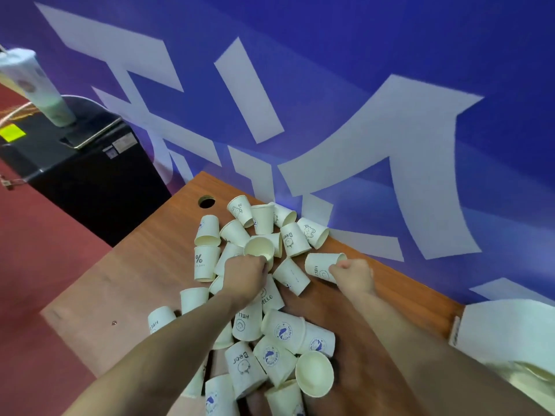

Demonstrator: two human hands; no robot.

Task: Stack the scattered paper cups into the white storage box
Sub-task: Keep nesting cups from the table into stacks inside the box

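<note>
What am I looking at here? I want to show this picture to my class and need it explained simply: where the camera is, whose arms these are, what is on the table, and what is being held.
There is only one picture, taken by a wide-angle camera worn on a person's head, looking forward and down. No machine is involved; the two bare arms belong to that person.

On the wooden table lies a loose heap of paper cups, most tipped on their sides, some printed with words like "HELLO" or "Bear". At the right edge sits the white storage box, where the cups are meant to be stacked.

The left hand grips an open-mouthed cup in the middle of the heap. The right hand has its fingers curled on a cup lying on its side.

Behind is a blue wall with large white lettering.
</note>
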